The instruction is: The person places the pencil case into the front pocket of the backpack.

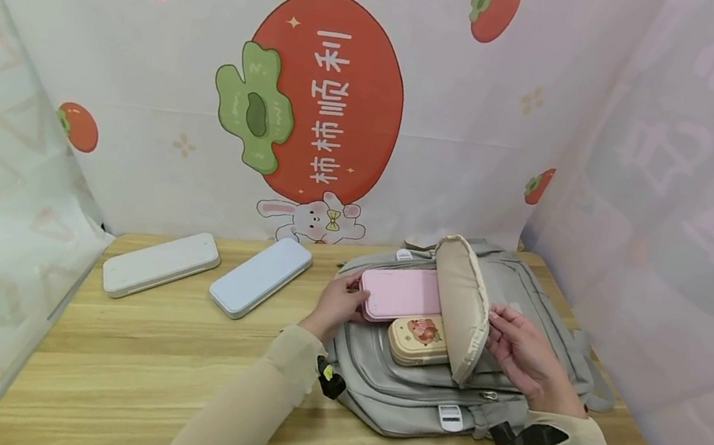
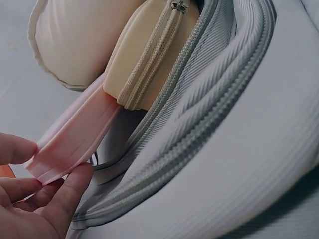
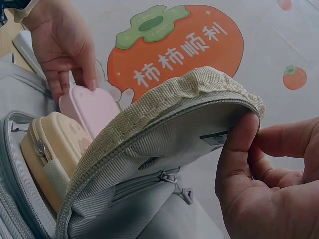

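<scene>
A grey backpack [image 1: 371, 394] lies on the table with its main compartment unzipped. My left hand [image 1: 337, 306] grips the near end of a pink case [image 1: 400, 293], whose far end lies under the bag's flap. Beside it a cream zippered pouch [image 1: 417, 340] with a printed picture sits partly inside the opening. My right hand [image 1: 523, 353] pinches the edge of the beige-lined flap [image 1: 461, 311] and holds it raised. In the right wrist view, the thumb and fingers [image 3: 239, 154] clasp the flap's zippered rim, and a small zipped inner pocket [image 3: 144, 184] shows beneath.
On the wooden table [image 1: 163, 363], a white case [image 1: 161, 265] and a light blue case [image 1: 260, 277] lie left of the backpack. A cloth backdrop [image 1: 168, 81] with persimmon prints stands behind, and cloth sides rise at left and right.
</scene>
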